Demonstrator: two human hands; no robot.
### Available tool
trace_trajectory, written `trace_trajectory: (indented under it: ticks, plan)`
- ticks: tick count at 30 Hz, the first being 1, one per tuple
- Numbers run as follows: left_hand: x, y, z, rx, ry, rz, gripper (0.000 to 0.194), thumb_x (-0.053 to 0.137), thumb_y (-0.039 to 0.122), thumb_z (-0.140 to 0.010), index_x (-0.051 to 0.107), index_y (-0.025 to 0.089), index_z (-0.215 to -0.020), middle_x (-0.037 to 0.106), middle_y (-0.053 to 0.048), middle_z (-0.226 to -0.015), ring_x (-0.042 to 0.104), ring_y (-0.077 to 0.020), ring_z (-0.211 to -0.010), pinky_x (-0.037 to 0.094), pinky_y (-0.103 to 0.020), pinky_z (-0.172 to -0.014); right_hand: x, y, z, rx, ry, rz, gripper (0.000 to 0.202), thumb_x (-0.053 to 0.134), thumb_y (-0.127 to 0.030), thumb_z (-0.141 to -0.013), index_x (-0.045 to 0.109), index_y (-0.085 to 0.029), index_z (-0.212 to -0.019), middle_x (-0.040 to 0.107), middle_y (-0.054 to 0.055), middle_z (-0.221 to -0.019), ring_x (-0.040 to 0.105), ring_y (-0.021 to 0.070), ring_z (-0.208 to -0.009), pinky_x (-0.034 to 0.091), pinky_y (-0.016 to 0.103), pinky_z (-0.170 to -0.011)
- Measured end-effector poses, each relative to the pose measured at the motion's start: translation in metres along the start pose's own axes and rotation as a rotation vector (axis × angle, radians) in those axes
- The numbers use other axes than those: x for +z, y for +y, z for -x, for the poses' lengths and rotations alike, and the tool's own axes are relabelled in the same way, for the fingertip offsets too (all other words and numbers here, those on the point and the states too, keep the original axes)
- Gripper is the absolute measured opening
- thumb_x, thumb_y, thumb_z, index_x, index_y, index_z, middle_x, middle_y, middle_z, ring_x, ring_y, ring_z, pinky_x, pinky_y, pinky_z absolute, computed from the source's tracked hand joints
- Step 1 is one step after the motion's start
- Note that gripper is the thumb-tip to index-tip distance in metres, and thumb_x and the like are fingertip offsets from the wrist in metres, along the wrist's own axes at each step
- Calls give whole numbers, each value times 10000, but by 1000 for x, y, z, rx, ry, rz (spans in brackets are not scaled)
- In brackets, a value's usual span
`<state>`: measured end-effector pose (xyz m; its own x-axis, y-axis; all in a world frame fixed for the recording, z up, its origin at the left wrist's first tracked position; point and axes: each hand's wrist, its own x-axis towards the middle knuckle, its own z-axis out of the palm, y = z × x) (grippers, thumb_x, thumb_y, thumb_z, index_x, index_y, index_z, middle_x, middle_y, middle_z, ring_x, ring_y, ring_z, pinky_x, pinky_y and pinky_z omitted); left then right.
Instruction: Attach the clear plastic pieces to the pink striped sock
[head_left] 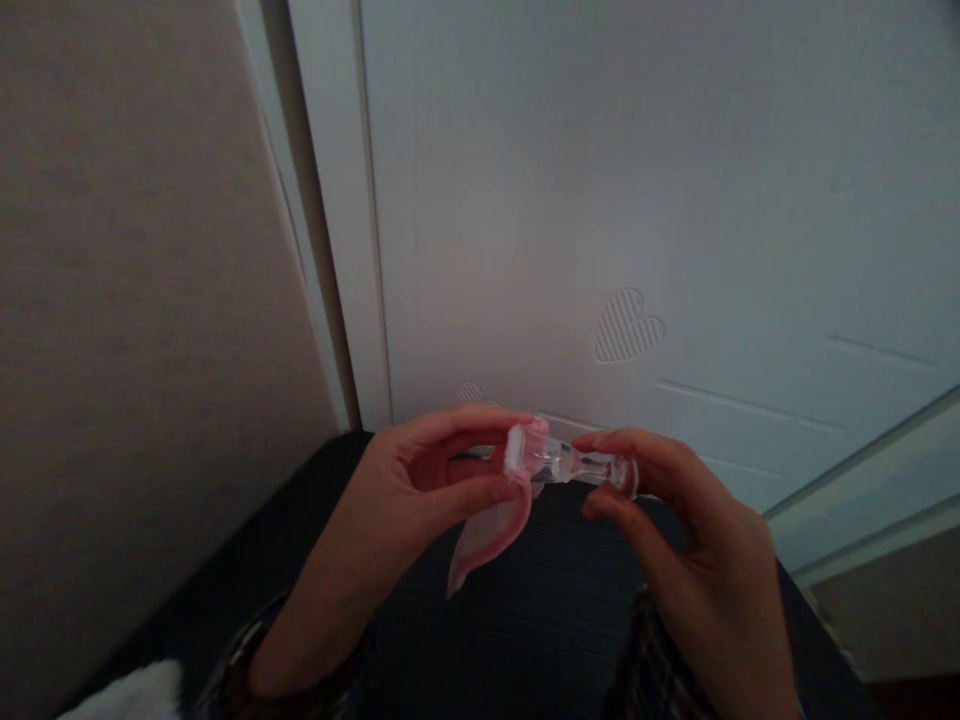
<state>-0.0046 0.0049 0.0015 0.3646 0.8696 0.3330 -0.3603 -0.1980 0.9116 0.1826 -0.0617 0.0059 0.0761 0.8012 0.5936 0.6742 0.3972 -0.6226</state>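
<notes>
Between my two hands is a pink, curved plastic piece (491, 530) with a white block at its top. A clear plastic stem (596, 467) joins it on the right and ends in a round, flared knob; whether the two are one part I cannot tell. My left hand (424, 475) is closed on the pink piece, fingers above and thumb below. The thumb and fingers of my right hand (682, 510) are closed around the clear stem near its knob. The piece is held up over a dark surface. Its exact kind does not show.
A dark tabletop (510, 610) lies below my hands. Behind it stands a white panel (525, 200) with striped heart reliefs. A beige wall (135, 250) rises at the left. Something white and soft (135, 695) sits at the lower left edge.
</notes>
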Motion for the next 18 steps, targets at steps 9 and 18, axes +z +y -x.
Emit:
trace_trajectory:
  ticks: [9,18]
  plan:
    - [-7,2,0,-6,-126,-50,311,718,101,-734,718,273,-994,707,-9,-1046,695,-149,-860,549,-169,-752,-3,-6,6,-35,7,-100,291,646,-198,-833,603,-312,-1098,675,-43,-1058,632,139,-949,497,215,-777]
    - [-8,7,0,25,-147,-81,294,725,101,-713,740,228,-978,699,-66,-1054,674,-208,-925,557,-232,-772,3,-14,5,-19,61,-191,262,666,-195,-809,630,-306,-1044,692,-45,-977,648,141,-850,508,237,-730]
